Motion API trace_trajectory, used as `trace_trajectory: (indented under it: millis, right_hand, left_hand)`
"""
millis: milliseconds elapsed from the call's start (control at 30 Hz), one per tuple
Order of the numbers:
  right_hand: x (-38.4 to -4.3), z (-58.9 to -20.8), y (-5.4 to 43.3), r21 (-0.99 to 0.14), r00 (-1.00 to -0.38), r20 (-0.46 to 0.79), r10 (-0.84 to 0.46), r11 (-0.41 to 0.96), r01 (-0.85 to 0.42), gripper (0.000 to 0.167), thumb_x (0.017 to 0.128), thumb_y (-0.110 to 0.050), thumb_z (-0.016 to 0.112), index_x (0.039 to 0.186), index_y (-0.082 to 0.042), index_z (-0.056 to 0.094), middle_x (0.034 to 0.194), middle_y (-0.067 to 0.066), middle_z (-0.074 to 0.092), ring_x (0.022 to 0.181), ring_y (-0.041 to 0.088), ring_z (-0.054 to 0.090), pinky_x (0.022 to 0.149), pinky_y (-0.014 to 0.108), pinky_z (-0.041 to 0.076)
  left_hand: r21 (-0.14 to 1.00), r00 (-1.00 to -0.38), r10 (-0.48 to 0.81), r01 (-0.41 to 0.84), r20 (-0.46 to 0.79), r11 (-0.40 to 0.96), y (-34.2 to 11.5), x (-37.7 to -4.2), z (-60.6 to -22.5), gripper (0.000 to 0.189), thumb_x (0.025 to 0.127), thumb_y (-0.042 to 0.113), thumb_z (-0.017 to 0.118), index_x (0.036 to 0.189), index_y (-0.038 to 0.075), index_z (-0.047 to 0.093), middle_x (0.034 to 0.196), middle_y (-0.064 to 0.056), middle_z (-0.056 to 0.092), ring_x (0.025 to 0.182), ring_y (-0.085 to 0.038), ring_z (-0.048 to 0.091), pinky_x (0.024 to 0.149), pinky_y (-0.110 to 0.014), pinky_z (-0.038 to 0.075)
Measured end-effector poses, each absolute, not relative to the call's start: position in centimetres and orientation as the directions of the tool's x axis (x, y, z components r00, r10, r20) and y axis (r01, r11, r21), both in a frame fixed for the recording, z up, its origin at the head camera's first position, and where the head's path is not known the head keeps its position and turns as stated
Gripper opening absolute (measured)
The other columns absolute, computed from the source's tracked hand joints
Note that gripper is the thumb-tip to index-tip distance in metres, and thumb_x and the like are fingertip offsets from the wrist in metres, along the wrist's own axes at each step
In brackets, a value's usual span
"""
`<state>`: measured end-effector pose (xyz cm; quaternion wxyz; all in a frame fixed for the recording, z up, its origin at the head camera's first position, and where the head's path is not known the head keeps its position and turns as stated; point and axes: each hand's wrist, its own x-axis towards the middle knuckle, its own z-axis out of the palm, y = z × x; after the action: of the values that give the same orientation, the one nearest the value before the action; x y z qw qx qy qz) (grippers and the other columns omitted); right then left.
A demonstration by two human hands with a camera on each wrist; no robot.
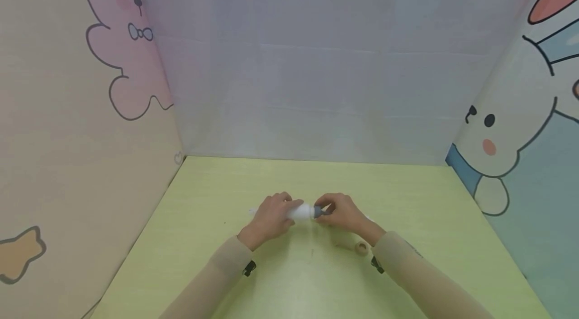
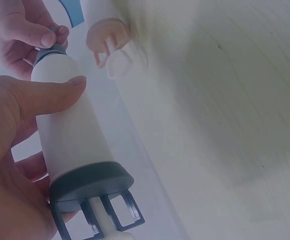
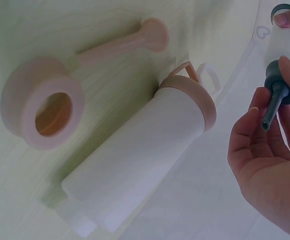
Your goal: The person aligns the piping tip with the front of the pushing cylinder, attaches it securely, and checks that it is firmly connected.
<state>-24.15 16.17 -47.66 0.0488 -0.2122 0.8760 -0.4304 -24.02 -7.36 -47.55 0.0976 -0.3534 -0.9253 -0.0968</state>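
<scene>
My left hand grips a white syringe-like tube around its body, the thumb lying along it. At one end this tube has a dark green collar with open loop handles and a white rod between them. My right hand pinches the dark green nozzle at the other end, which sits against the white body; its hollow tip points away from the tube. In the head view the left hand covers much of the tube.
On the yellow-green table near my right wrist lie a second white tube with a peach collar, a peach ring-shaped cap and a peach nozzle piece. Printed fabric walls enclose the table's back and sides.
</scene>
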Motion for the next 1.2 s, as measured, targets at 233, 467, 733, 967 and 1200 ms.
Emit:
trace_trajectory:
  millis: [233,467,733,967,1200]
  right_hand:
    - [-24.07,-47.61,15.88,-0.762,-0.897,0.107,-0.429,0.544,-0.351,0.027,0.076,-0.013,0.081,0.099,-0.009,0.070,0.094,0.001,0.067,0.070,0.013,0.063,0.060,0.028,0.052]
    - [-24.30,-47.63,16.01,-0.788,-0.896,0.112,-0.430,0.512,-0.344,0.028,0.076,-0.015,0.082,0.099,-0.008,0.069,0.092,0.003,0.068,0.071,0.015,0.064,0.062,0.029,0.052]
    - [-24.58,-47.59,16.16,-0.799,-0.883,0.098,-0.459,0.493,-0.345,0.029,0.079,-0.018,0.079,0.104,-0.007,0.069,0.096,0.005,0.069,0.075,0.014,0.065,0.063,0.029,0.052]
    - [-24.75,-47.79,16.32,-0.834,-0.876,0.017,-0.482,0.476,-0.278,0.030,0.088,-0.025,0.070,0.109,-0.003,0.069,0.099,0.005,0.068,0.082,0.025,0.066,0.067,0.036,0.054]
    - [-24.72,-47.91,16.38,-0.870,-0.873,-0.062,-0.483,0.455,-0.190,0.034,0.096,-0.032,0.058,0.104,-0.001,0.070,0.095,0.009,0.069,0.085,0.035,0.065,0.073,0.046,0.052]
  left_hand:
    - [0.128,-0.728,0.637,0.679,0.254,0.723,-7.30,-24.01,-47.54,0.051,0.076,0.021,0.081,0.124,0.017,0.064,0.103,-0.007,0.061,0.086,-0.025,0.058,0.072,-0.040,0.048]
    - [0.124,-0.725,0.638,0.680,0.259,0.723,-7.25,-24.20,-47.56,0.051,0.076,0.021,0.080,0.124,0.018,0.063,0.103,-0.006,0.061,0.086,-0.024,0.058,0.071,-0.040,0.048]
    - [0.117,-0.728,0.637,0.676,0.251,0.727,-7.15,-24.24,-47.28,0.051,0.076,0.022,0.081,0.124,0.018,0.063,0.103,-0.006,0.061,0.086,-0.024,0.058,0.072,-0.040,0.048]
    - [0.103,-0.722,0.643,0.682,0.256,0.724,-7.13,-24.28,-47.07,0.050,0.077,0.021,0.080,0.124,0.017,0.063,0.103,-0.006,0.061,0.086,-0.024,0.058,0.072,-0.040,0.048]
    - [0.109,-0.706,0.651,0.697,0.278,0.709,-7.14,-24.29,-47.29,0.051,0.077,0.021,0.080,0.124,0.016,0.063,0.103,-0.007,0.062,0.086,-0.024,0.059,0.071,-0.040,0.049]
